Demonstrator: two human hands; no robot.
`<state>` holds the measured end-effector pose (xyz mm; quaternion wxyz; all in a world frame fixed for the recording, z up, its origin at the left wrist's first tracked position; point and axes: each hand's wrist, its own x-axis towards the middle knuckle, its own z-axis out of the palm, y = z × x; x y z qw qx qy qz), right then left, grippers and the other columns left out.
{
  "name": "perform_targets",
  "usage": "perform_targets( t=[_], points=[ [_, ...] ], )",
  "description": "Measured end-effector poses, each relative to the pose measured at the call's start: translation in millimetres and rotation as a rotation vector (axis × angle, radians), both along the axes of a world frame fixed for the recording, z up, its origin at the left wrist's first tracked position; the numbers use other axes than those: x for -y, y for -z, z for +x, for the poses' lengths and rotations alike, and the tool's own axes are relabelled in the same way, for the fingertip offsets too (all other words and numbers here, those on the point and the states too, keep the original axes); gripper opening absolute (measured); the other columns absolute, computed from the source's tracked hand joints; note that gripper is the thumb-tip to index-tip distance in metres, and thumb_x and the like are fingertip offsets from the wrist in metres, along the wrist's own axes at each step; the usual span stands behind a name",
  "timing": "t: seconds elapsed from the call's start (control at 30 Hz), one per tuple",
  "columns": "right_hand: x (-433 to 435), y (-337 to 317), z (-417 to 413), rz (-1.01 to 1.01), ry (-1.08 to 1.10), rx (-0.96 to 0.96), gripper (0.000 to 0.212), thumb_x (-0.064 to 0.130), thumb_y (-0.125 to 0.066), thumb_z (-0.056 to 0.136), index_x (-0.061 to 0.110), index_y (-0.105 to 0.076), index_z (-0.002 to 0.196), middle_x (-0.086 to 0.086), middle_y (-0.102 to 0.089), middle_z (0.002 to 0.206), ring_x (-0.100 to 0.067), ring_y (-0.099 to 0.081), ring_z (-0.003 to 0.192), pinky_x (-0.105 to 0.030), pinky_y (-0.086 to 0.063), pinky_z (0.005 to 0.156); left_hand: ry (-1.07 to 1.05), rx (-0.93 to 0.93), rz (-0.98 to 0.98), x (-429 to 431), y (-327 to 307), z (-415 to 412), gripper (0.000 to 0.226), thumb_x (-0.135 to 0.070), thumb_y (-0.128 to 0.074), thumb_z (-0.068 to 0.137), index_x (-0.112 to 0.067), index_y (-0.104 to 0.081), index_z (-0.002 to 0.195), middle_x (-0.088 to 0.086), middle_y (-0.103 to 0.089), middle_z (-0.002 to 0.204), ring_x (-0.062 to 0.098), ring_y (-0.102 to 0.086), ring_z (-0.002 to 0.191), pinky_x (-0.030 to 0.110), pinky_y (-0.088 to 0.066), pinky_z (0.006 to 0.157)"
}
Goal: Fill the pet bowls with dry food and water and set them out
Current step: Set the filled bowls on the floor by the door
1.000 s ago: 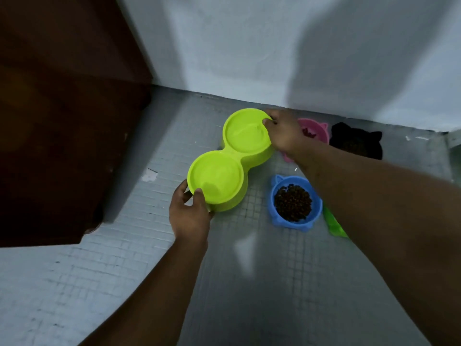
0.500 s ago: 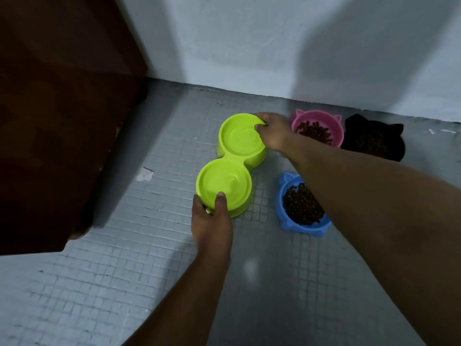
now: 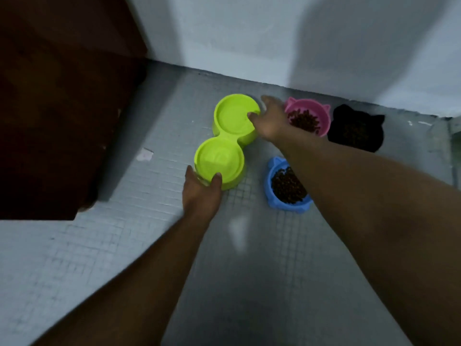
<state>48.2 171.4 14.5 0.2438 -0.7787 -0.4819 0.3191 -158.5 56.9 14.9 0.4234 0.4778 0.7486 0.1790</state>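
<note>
Setting out the last of the feeding dishes, a person is bending over a tiled floor (image 3: 149,245) and holding a green double bowl (image 3: 219,158) at both ends. The left hand (image 3: 200,196) is closing its grip on the near well, with the thumb lying over the rim and the fingers wrapping the outer wall. The right hand (image 3: 270,121), partly blurred, is pinching the far well's rim, thumb inside and fingers reaching over the outer edge. The green double bowl is sitting flat on the floor, or very nearly so, close to the wall (image 3: 249,33) and to the right of a dark wooden cabinet (image 3: 62,108).

Most of the job is looking finished. A pink bowl (image 3: 306,103) just beside the right hand is holding dry food (image 3: 303,121), and a blue bowl (image 3: 287,208) near the right forearm is doing the same. A black bowl (image 3: 374,126) is standing next to the pink one against the wall; its inside is too dark to show its contents clearly. Both green wells are showing a faint sheen that is probably water, though the pictures are not settling that.

What is remaining, on this evidence, is little: seating the double bowl in its final spot without slopping whatever it is carrying, then letting go.
</note>
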Motion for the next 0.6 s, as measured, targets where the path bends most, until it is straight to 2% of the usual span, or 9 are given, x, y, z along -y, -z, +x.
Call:
perform_targets(
  t=[0.07,0.13,0.23,0.3,0.37,0.43,0.53,0.57,0.6],
  points=[
    [27.2,-32.2,3.8,-0.031,-0.018,0.007,0.067,0.029,-0.068,0.092,0.004,-0.039,0.148,-0.015,-0.045,0.150,-0.029,-0.043,0.138,-0.025,-0.030,0.110,0.118,-0.064,-0.014,2.0,-35.0,-4.1,0.083,-0.035,-0.070,0.094,-0.005,-0.028,0.158,0.023,-0.037,0.157,0.035,-0.038,0.144,0.033,-0.031,0.112],
    [56.2,-72.5,12.9,-0.077,-0.010,0.025,0.066,0.031,-0.068,0.091,0.005,-0.042,0.146,-0.015,-0.048,0.148,-0.027,-0.046,0.136,-0.028,-0.034,0.109,0.325,-0.121,0.058,1.7,-77.9,-9.2,0.072,-0.029,-0.070,0.093,-0.006,-0.037,0.153,0.022,-0.045,0.148,0.035,-0.044,0.136,0.033,-0.034,0.106],
    [94.8,-149.7,27.3,-0.077,-0.005,0.056,0.050,0.026,-0.069,0.088,0.003,-0.058,0.130,-0.016,-0.062,0.130,-0.027,-0.056,0.124,-0.028,-0.038,0.103,0.656,-0.185,0.112,-1.9,-156.6,-9.1,0.064,-0.030,-0.068,0.094,-0.015,-0.043,0.151,0.016,-0.047,0.145,0.034,-0.047,0.134,0.043,-0.040,0.109],
    [119.1,-210.5,34.8,-0.040,-0.023,0.068,0.043,0.021,-0.069,0.087,0.007,-0.061,0.127,-0.011,-0.064,0.125,-0.025,-0.057,0.121,-0.029,-0.039,0.105,0.772,-0.215,0.124,-4.8,-215.2,-3.2,0.061,-0.034,-0.066,0.095,-0.020,-0.044,0.150,0.013,-0.047,0.144,0.034,-0.049,0.132,0.047,-0.043,0.106],
    [143.9,-274.2,39.5,0.006,-0.035,0.072,0.038,0.018,-0.070,0.085,0.012,-0.063,0.122,-0.010,-0.066,0.121,-0.024,-0.060,0.115,-0.024,-0.041,0.098,0.833,-0.233,0.133,-4.0,-275.2,5.4,0.060,-0.036,-0.065,0.096,-0.021,-0.043,0.150,0.012,-0.048,0.143,0.033,-0.050,0.131,0.046,-0.044,0.105],
    [166.8,-336.9,43.9,0.042,-0.023,0.056,0.035,0.017,-0.071,0.085,0.015,-0.065,0.120,-0.007,-0.067,0.117,-0.017,-0.059,0.104,-0.020,-0.038,0.089,0.859,-0.232,0.132,0.4,-336.9,16.5,0.064,-0.036,-0.066,0.095,-0.019,-0.040,0.152,0.013,-0.048,0.145,0.033,-0.051,0.131,0.046,-0.044,0.105],
    [194.0,-422.6,52.7,0.061,-0.029,0.060,0.019,0.019,-0.072,0.086,0.027,-0.066,0.102,0.010,-0.062,0.092,-0.013,-0.054,0.087,-0.027,-0.044,0.081,0.859,-0.215,0.143,13.5,-427.3,33.5,0.069,-0.036,-0.066,0.095,-0.016,-0.036,0.154,0.014,-0.045,0.152,0.033,-0.051,0.133,0.046,-0.042,0.108],
    [202.7,-449.1,54.7,0.066,-0.022,0.047,0.024,0.019,-0.072,0.086,0.026,-0.066,0.108,0.010,-0.060,0.096,-0.016,-0.057,0.091,-0.031,-0.047,0.084,0.855,-0.208,0.152,19.1,-456.3,37.4,0.070,-0.037,-0.067,0.095,-0.016,-0.036,0.154,0.013,-0.044,0.153,0.033,-0.050,0.134,0.045,-0.041,0.109],
    [211.9,-475.2,55.4,0.066,-0.010,0.036,0.036,0.020,-0.072,0.087,0.021,-0.063,0.121,0.005,-0.061,0.108,-0.020,-0.060,0.102,-0.035,-0.049,0.092,0.846,-0.204,0.166,25.4,-484.1,40.0,0.069,-0.037,-0.067,0.095,-0.017,-0.037,0.154,0.012,-0.045,0.152,0.032,-0.049,0.134,0.043,-0.041,0.110]
  ],
)
